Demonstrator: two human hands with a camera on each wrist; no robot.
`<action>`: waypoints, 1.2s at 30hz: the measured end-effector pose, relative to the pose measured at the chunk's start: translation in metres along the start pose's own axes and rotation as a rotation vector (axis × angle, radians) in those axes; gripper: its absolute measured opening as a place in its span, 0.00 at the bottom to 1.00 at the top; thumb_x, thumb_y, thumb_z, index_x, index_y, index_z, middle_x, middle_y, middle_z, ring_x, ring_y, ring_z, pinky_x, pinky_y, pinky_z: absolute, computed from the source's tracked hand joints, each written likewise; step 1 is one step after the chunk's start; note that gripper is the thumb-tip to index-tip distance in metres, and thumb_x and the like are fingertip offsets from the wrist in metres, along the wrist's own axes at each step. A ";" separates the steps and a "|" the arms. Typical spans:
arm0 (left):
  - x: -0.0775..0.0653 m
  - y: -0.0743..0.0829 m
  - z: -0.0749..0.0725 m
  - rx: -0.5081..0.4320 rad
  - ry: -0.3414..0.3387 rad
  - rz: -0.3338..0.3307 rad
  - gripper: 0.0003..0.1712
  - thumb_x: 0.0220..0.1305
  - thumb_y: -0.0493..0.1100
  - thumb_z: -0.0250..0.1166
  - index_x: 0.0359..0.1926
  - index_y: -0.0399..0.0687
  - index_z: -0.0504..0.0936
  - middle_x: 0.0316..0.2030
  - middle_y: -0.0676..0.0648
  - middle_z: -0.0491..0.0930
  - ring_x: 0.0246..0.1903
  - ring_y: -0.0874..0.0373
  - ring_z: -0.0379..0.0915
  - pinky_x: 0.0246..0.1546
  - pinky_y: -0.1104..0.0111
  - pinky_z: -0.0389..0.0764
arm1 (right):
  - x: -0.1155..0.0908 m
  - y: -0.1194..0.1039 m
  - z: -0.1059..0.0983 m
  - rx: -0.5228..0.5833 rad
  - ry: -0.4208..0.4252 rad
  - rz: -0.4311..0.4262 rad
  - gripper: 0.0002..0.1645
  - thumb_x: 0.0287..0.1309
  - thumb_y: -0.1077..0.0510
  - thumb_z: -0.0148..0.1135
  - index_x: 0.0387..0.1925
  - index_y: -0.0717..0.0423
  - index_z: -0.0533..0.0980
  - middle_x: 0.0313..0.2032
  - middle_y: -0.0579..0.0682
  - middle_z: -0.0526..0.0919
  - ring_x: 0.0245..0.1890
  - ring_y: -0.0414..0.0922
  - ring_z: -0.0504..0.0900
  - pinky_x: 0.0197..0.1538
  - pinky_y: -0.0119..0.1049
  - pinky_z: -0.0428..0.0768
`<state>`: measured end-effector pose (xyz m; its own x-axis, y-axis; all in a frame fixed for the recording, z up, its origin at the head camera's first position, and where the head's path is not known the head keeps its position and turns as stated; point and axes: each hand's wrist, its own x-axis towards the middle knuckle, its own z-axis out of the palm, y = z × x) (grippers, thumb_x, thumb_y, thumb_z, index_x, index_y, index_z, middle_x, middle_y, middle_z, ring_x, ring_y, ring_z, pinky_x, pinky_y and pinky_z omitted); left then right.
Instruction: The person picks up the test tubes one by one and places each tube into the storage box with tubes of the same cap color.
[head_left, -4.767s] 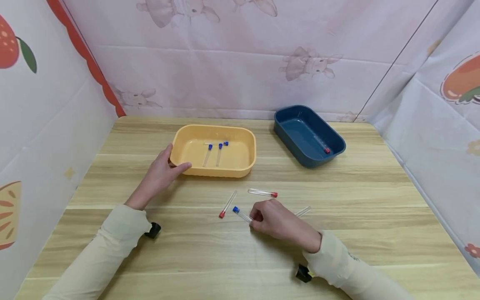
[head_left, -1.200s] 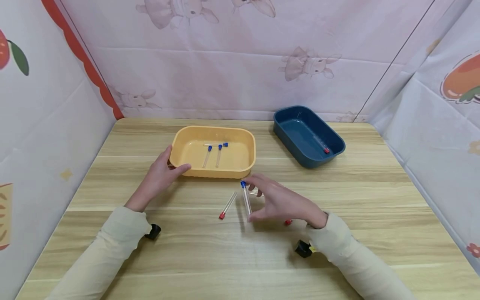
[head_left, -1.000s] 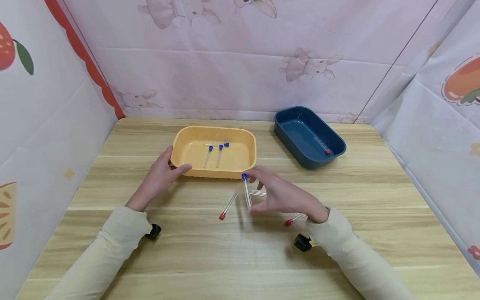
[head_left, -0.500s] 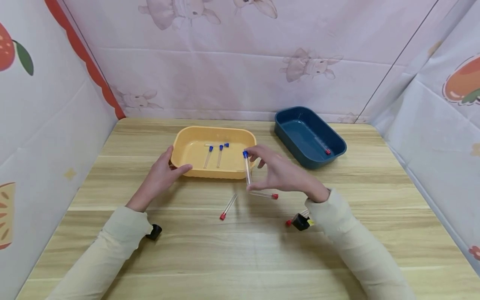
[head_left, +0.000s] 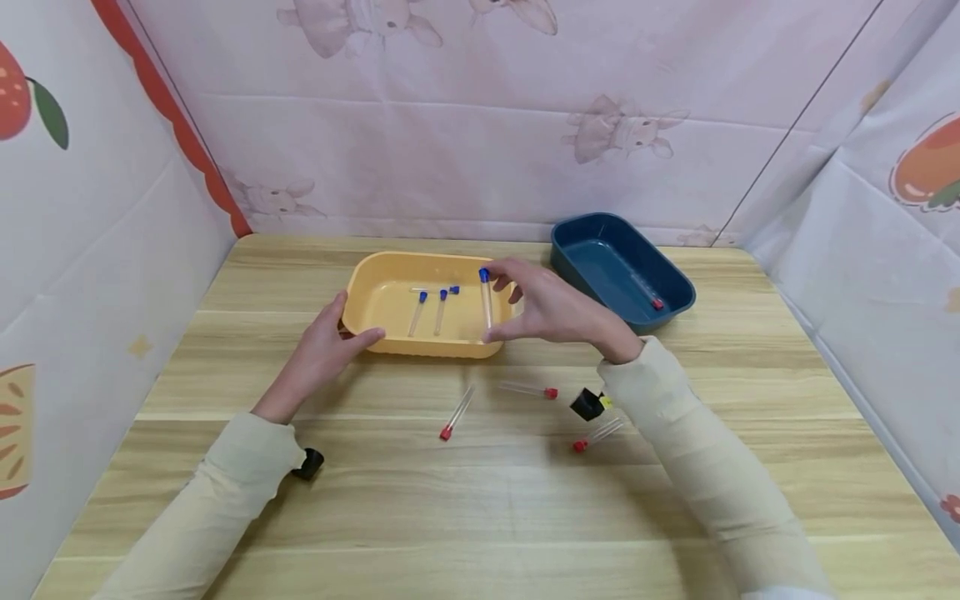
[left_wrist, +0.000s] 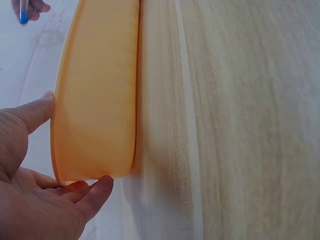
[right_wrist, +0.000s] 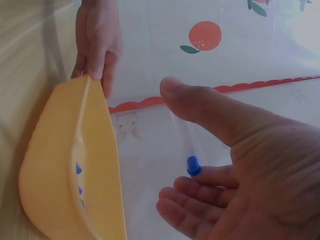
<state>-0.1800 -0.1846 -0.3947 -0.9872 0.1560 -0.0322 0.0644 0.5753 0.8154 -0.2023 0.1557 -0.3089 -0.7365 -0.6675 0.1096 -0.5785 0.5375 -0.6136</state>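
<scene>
In the head view my right hand [head_left: 558, 308] holds a clear test tube with a blue cap [head_left: 483, 275], pinched end to end between thumb and index finger. It hangs steeply over the right side of the yellow bin [head_left: 420, 345]. The right wrist view shows the blue cap [right_wrist: 193, 166] against the index fingertip and the thumb at the other end. My left hand [head_left: 318, 354] grips the bin's near left corner. Its thumb is at the rim and its fingers reach under the end wall, as the left wrist view shows. Several blue-capped tubes [head_left: 440, 315] lie inside the bin.
A dark blue bin [head_left: 615, 312] stands angled at the back right with a red-capped tube [head_left: 657, 303] inside. Loose on the table are red-capped tubes: one at centre [head_left: 457, 414], one behind it [head_left: 528, 390], and one near the right wrist camera [head_left: 600, 434].
My right hand has picked the blue-capped tube up from the table and moved it away from me, up and over the yellow bin. My left hand has stayed on the bin's corner.
</scene>
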 end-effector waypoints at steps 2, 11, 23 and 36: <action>0.001 0.000 0.000 0.005 0.005 0.009 0.52 0.73 0.46 0.67 0.81 0.31 0.42 0.70 0.27 0.63 0.63 0.37 0.71 0.61 0.48 0.77 | 0.004 0.002 -0.001 0.002 0.001 0.004 0.51 0.51 0.49 0.83 0.69 0.66 0.67 0.61 0.57 0.76 0.57 0.51 0.75 0.58 0.46 0.81; 0.000 -0.001 -0.001 0.013 0.009 0.013 0.51 0.74 0.47 0.67 0.81 0.32 0.44 0.68 0.28 0.65 0.61 0.38 0.72 0.59 0.49 0.78 | 0.025 0.008 0.000 0.014 -0.006 0.048 0.50 0.52 0.49 0.82 0.69 0.65 0.67 0.61 0.57 0.74 0.58 0.53 0.74 0.60 0.45 0.79; -0.002 0.002 0.001 0.009 0.003 -0.022 0.51 0.74 0.47 0.66 0.82 0.37 0.42 0.73 0.30 0.61 0.63 0.39 0.70 0.64 0.48 0.74 | 0.049 0.020 0.004 0.019 -0.016 0.065 0.47 0.54 0.49 0.81 0.67 0.66 0.68 0.59 0.58 0.75 0.57 0.53 0.74 0.61 0.49 0.79; -0.002 0.000 0.001 0.013 0.010 -0.009 0.51 0.74 0.47 0.66 0.82 0.35 0.43 0.71 0.29 0.62 0.62 0.39 0.71 0.62 0.47 0.76 | 0.067 0.035 0.021 -0.013 -0.065 0.127 0.51 0.53 0.47 0.81 0.69 0.66 0.67 0.58 0.60 0.76 0.57 0.54 0.76 0.60 0.44 0.79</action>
<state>-0.1778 -0.1840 -0.3954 -0.9891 0.1431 -0.0338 0.0572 0.5867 0.8078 -0.2646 0.1184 -0.3393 -0.7802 -0.6253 -0.0199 -0.4863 0.6262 -0.6093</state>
